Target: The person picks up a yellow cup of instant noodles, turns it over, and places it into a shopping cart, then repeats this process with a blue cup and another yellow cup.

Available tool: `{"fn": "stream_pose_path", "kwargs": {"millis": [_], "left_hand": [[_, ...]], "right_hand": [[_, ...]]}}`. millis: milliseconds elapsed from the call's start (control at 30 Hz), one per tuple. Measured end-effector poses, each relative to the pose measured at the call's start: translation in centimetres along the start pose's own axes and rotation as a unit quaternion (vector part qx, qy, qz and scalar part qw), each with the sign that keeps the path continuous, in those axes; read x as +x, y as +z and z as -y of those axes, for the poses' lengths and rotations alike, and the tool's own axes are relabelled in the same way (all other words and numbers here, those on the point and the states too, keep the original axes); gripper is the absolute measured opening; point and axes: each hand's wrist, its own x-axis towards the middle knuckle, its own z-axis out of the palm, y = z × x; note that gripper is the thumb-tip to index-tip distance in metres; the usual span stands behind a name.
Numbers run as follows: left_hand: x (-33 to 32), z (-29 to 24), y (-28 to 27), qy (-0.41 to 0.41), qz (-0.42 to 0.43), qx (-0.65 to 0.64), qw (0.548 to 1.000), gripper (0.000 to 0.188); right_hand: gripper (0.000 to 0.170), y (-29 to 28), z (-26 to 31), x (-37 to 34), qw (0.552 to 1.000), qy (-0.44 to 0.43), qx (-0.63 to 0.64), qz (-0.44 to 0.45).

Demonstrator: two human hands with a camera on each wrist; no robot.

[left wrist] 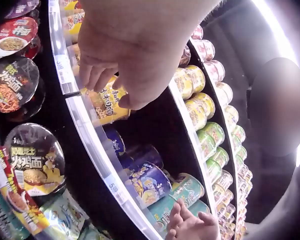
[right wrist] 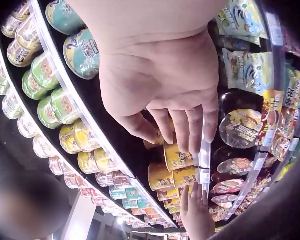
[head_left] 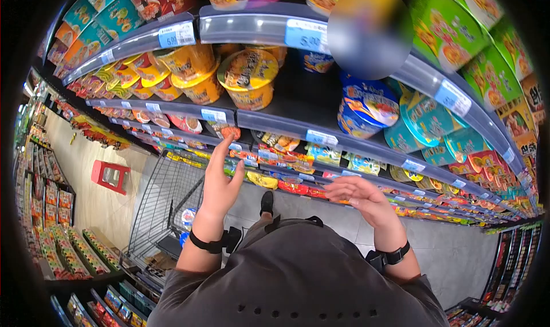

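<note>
My left hand is raised before the shelf front with its fingers extended and the thumb apart, holding nothing. To the right, my right hand hovers palm inward, fingers loosely spread and nothing in them. A yellow instant noodle bowl stands at the shelf front, above the left hand in the head view. In the left wrist view, the left fingers overlap a yellow noodle bowl. A blue noodle bowl sits farther right on that shelf, beside teal noodle bowls. Dark shelf surface shows between the yellow and blue bowls.
A wire shopping cart with a few goods stands at the left, near a red stool. Price-tagged shelf edges run across the front. Lower shelves carry bagged noodles; green noodle packs are stacked upper right.
</note>
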Motion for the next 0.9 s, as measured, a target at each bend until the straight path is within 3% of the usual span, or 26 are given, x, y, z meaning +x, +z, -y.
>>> {"fn": "stream_pose_path", "kwargs": {"millis": [367,900], "left_hand": [[-12.7,-6.5,-0.7,-0.083,0.008,0.063,0.995,0.053],[-22.4,-5.7,-7.9,-0.181,-0.089,0.123,0.972,0.049]], "right_hand": [[0.052,-0.7,-3.0,-8.5,0.998,0.054,0.013,0.039],[0.048,4.0,-5.2,-4.4,0.986,0.114,-0.01,0.121]]}}
